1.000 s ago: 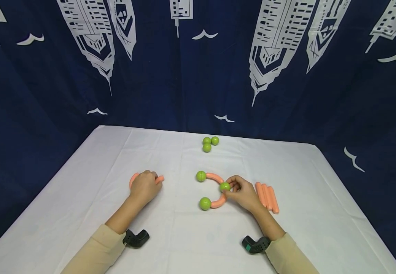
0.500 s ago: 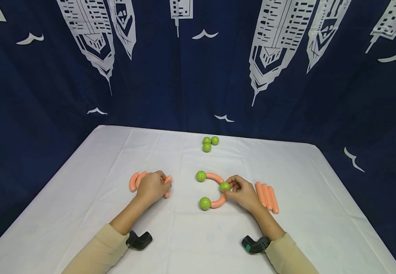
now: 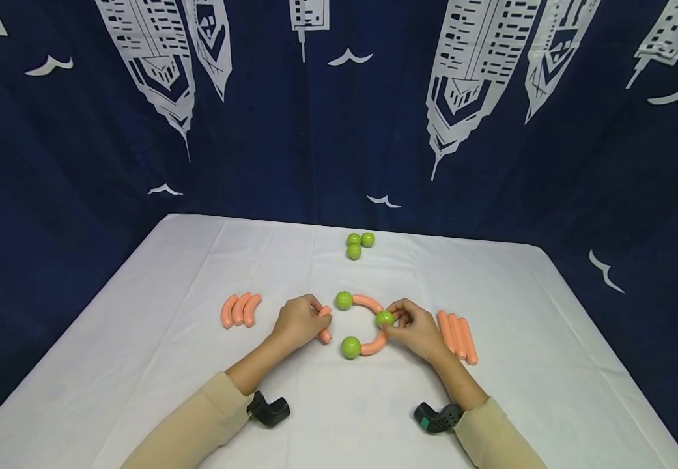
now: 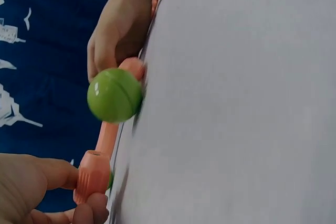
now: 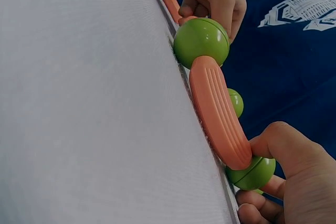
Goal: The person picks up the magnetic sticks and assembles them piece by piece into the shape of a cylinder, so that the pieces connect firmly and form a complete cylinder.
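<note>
My left hand (image 3: 299, 324) pinches a curved orange stick (image 4: 93, 179) just left of a half-ring on the table. The half-ring joins green balls with two curved sticks: a back ball (image 3: 344, 300), a front ball (image 3: 351, 347) and a right-hand ball (image 3: 384, 318). One curved stick (image 3: 367, 301) spans the back, the other (image 5: 218, 111) the front. My right hand (image 3: 417, 327) holds the right-hand ball between thumb and fingers. The held stick is apart from the front ball in the left wrist view; part of it is hidden by my fingers.
Three loose curved sticks (image 3: 241, 310) lie to the left. Several straight orange sticks (image 3: 458, 337) lie side by side at the right, near my right wrist. Three green balls (image 3: 354, 251) touch each other toward the back of the white table (image 3: 280, 260).
My left hand has lifted a curved stick from the group at the left and carried it right, up beside the half-ring. My right hand has stayed on its ball.
</note>
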`<state>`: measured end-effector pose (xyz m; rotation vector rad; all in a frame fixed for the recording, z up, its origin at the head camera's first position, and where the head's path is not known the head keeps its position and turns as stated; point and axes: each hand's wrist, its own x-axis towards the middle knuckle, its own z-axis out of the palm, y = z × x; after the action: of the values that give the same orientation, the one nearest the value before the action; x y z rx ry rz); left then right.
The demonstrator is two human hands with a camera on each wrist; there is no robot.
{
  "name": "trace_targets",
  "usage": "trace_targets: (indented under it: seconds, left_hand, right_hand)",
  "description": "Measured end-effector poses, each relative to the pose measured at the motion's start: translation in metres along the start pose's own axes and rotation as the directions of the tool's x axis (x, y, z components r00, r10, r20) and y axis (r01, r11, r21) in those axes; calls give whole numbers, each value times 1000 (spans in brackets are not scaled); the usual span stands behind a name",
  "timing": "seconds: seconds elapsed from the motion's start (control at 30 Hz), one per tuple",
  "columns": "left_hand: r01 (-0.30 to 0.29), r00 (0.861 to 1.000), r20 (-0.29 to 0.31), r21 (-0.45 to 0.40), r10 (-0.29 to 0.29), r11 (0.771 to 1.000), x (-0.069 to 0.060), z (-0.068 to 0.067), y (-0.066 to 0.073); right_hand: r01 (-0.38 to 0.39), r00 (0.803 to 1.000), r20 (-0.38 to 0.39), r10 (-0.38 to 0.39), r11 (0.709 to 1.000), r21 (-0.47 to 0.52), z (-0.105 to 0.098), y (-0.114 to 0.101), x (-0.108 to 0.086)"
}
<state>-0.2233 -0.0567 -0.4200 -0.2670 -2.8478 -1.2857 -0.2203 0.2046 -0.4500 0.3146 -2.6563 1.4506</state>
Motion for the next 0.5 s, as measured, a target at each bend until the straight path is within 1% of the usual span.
trace_targets:
  seconds: [0.17, 0.33, 0.5]
  left_hand:
    - [-4, 999, -39, 1, 5, 1000, 0, 13, 5]
    - [16, 1000, -27, -30, -17, 999, -2, 19, 7]
    - [24, 999, -22, -36, -25, 999, -1, 20, 9]
  right_hand:
    - [-4, 1000, -1, 4, 1000, 0, 1, -1, -1]
    - [-3, 1000, 5, 3, 1000, -2, 0, -2, -1]
    - [-7, 1000, 2, 7, 1000, -3, 0, -2, -1]
